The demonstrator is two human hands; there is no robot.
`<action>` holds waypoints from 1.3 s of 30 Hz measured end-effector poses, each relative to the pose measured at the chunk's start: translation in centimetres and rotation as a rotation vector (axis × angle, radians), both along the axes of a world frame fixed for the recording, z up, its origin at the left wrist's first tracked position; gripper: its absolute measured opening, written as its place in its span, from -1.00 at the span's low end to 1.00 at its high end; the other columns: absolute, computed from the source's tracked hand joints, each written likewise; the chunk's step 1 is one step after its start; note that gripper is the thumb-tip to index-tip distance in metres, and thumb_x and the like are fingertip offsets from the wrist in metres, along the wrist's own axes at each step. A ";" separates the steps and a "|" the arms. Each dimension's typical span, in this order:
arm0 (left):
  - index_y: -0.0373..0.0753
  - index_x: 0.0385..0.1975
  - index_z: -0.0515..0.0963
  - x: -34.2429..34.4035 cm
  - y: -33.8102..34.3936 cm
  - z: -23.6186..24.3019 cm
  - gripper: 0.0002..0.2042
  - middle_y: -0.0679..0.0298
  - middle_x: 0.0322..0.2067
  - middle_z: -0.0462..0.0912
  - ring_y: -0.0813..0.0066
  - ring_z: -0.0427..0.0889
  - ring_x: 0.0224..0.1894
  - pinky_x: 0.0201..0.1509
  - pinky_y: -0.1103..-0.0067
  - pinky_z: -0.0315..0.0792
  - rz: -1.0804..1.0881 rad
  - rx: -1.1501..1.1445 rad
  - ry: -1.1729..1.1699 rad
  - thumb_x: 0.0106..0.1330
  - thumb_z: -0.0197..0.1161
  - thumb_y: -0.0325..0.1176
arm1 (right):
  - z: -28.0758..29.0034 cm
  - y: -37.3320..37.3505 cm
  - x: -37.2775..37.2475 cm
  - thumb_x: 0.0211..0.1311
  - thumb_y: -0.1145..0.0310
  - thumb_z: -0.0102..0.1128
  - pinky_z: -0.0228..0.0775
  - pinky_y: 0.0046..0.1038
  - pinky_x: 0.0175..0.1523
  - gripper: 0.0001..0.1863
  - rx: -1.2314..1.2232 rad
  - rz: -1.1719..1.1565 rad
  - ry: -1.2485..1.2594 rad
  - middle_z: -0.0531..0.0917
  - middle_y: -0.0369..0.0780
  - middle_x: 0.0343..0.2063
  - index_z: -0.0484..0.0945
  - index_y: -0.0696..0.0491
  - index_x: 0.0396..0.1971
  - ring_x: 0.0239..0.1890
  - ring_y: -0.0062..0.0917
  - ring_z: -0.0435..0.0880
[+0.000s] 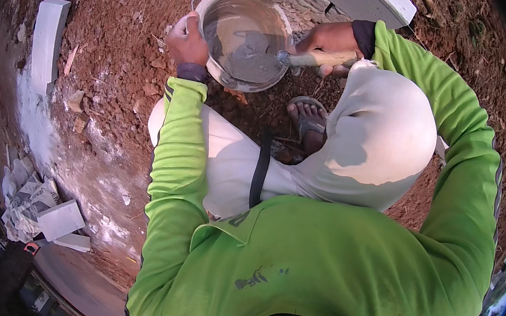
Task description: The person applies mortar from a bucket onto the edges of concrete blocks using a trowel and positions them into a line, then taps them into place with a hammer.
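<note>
Now the left hand (186, 39) grips the near-left rim of a pale bucket (221, 2), fingers curled tight over the edge. That bucket sits tilted on red-brown soil (113, 59), its mouth turned toward the camera, and it is well smeared inside with wet grey mortar (249, 56) pooled toward the lower wall.

Over on the other side, the right hand (330, 41) is closed around the wooden handle of a trowel (316, 58). The handle runs across the bucket's right rim, and the metal end dips into the grey mix; how far the blade goes under the mortar, I cannot tell.

Both arms wear bright green sleeves with dark cuffs. The person crouches, pale trousers bunched at the knees, and a foot in a grey sandal (308, 117) is planted on the soil just below the bucket.

Off to the left, a white block (48, 38) lies flat on the dirt with whitish powder spread beneath it. Further down that side, another white block (60, 219) rests on a crumpled paper sack (24, 196).
</note>
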State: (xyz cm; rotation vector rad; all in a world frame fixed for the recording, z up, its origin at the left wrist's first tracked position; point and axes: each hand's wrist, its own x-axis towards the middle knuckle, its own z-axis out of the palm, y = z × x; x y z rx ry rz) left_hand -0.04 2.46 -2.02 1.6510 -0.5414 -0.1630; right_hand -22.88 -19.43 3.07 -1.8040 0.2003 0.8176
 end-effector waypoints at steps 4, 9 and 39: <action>-0.48 -0.16 0.65 -0.1 1.4 1.4 -0.64 0.15 -0.38 0.73 0.49 0.63 -0.32 -0.15 0.51 0.49 -0.031 0.133 -0.016 0.40 0.20 -0.21 | 10.0 3.3 1.3 0.35 -0.12 0.06 0.34 -0.48 -0.60 -0.51 -0.301 -0.257 0.288 0.58 -0.22 -0.62 0.59 0.00 -0.06 -0.73 -0.60 0.45; -0.49 -0.15 0.65 2.0 2.8 1.0 -0.64 0.21 -0.36 0.74 0.54 0.62 -0.30 -0.15 0.54 0.49 -0.118 0.146 0.058 0.40 0.21 -0.22 | 9.6 3.3 0.1 0.33 0.14 0.14 0.50 -0.34 -0.34 -0.67 -0.510 -0.044 -0.102 0.63 -0.21 -0.54 0.57 0.09 -0.11 -0.53 -0.45 0.64; -0.54 -0.24 0.66 4.5 0.2 -2.2 -0.66 0.05 -0.32 0.74 0.36 0.67 -0.33 -0.16 0.48 0.50 0.432 -0.017 0.377 0.31 0.29 -0.27 | 3.8 5.7 -6.7 0.40 -0.22 -0.05 0.37 -0.19 0.18 -0.31 -0.385 -0.481 -0.111 0.67 0.04 -0.09 0.49 0.12 0.17 0.03 -0.13 0.62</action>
